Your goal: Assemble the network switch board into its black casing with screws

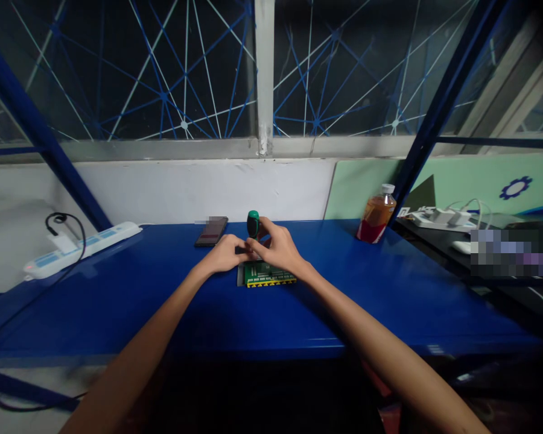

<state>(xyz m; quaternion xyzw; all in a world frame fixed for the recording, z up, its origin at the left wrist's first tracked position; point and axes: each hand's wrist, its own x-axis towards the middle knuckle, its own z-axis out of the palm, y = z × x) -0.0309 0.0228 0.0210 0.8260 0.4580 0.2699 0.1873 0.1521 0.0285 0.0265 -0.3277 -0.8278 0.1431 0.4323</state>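
A screwdriver [253,224] with a green and black handle stands upright over a green circuit board [271,276]. The fingers of my right hand [280,246] are closed around its handle from the right side. My left hand [223,254] comes in from the left, its fingertips pinched together low beside the screwdriver, over the board's rear left part. Whatever lies between those left fingertips is hidden. The board has a yellow strip along its front edge and rests on the blue table [163,313]; my hands cover much of its back half.
Behind my left hand lies a dark phone [212,231]. A white power strip [85,248] with a black cable runs along the left side. At the back right stands a drink bottle [377,216], with a second power strip [443,220] beyond it. Blue frame posts rise at both sides.
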